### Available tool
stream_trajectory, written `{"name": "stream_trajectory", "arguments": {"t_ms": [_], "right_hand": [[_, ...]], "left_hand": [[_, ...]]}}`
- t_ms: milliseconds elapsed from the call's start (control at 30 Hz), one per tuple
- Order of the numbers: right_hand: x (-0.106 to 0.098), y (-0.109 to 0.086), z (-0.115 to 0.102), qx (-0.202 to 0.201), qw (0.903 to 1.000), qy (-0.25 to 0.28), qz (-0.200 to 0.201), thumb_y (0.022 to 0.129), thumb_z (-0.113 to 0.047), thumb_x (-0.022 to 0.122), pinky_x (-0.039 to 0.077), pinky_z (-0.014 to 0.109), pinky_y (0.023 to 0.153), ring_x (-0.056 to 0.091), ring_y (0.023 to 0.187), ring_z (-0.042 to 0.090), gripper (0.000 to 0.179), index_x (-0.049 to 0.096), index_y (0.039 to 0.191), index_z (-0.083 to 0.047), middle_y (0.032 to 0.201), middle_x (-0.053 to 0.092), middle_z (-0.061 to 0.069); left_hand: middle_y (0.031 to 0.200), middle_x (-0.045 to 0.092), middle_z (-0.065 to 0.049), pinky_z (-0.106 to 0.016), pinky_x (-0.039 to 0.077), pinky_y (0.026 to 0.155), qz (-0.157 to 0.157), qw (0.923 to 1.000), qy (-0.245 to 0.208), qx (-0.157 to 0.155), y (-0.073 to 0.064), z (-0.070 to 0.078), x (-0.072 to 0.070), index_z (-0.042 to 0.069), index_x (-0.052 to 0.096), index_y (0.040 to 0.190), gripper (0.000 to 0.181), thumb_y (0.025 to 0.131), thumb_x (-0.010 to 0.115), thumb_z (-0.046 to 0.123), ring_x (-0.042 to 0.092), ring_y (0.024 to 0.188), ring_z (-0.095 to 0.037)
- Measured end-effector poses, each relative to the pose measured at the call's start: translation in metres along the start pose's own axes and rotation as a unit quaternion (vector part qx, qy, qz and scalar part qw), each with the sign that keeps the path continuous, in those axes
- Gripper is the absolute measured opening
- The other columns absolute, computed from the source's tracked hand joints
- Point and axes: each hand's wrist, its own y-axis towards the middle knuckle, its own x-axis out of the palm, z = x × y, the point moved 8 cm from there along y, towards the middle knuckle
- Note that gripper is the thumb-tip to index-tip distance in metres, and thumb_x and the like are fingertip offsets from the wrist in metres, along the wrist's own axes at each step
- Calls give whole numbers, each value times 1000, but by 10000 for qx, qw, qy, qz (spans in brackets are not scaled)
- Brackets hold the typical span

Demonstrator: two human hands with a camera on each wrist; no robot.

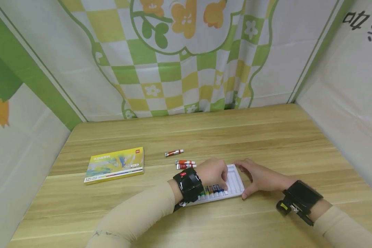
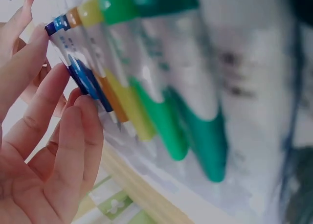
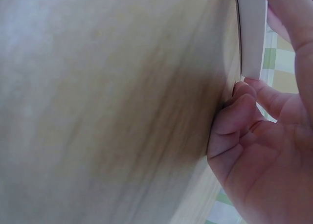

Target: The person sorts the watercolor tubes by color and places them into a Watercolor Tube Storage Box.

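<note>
A white plastic paint tray (image 1: 235,182) lies on the table, with a row of paint tubes (image 1: 209,192) in its left part and bare slots at its right end. My left hand (image 1: 210,172) reaches over the tray from the left. Its thumb and index fingertips pinch at a dark blue paint tube (image 2: 77,77) at the row's end, beside blue, brown, yellow and green tubes (image 2: 156,111). At the tray's right end, my right hand (image 1: 263,177) grips the short side, thumb at the near corner and fingers at the far corner. My left hand and wrist hide part of the tray.
Two red and orange paint tubes (image 1: 186,166) lie just behind my left wrist, and another reddish tube (image 1: 174,153) lies farther back. On the left sits a yellow paint box (image 1: 114,165). A patterned curtain (image 1: 179,79) hangs behind the wooden table (image 1: 266,134).
</note>
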Motion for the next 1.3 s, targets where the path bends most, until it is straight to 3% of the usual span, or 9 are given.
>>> {"name": "stream_trajectory", "arguments": {"t_ms": [433,733,1000,1133,1300], "right_hand": [[-6,1,-1,-42,10000,-14,65,69,-39,95,46,48,101,50,120,32,110,37,150,8,133,50,18],[-7,1,-4,-115,9999,0,58,69,-38,94,47,43,97,49,116,30,109,37,150,8,130,50,16],[-5,1,-6,-123,9998,-97,82,68,-41,94,47,45,100,50,114,28,109,39,148,9,126,50,13],[-2,0,-5,-141,9998,-106,66,69,-42,94,47,48,101,51,116,31,109,38,148,9,128,50,15],[1,1,-3,-94,9999,-127,24,69,-42,94,47,49,101,51,119,32,110,38,149,8,130,50,16]], "left_hand": [[61,54,8,-19,39,55,26,9940,1064,254,9,15,-2,11,63,63,33,73,94,17,52,62,-9],[62,57,9,-18,40,54,-349,9940,988,316,10,13,-4,12,66,66,28,75,92,18,53,62,-7],[74,61,8,-19,44,64,-494,9948,688,561,11,2,-3,11,74,79,14,81,88,14,55,72,-8],[81,63,8,-19,45,71,-516,9951,232,814,9,-6,-5,11,75,85,9,84,84,7,56,78,-8],[93,66,7,-21,49,75,-710,9871,-613,1294,2,-16,-9,9,76,92,7,91,76,2,59,82,-8]]}}
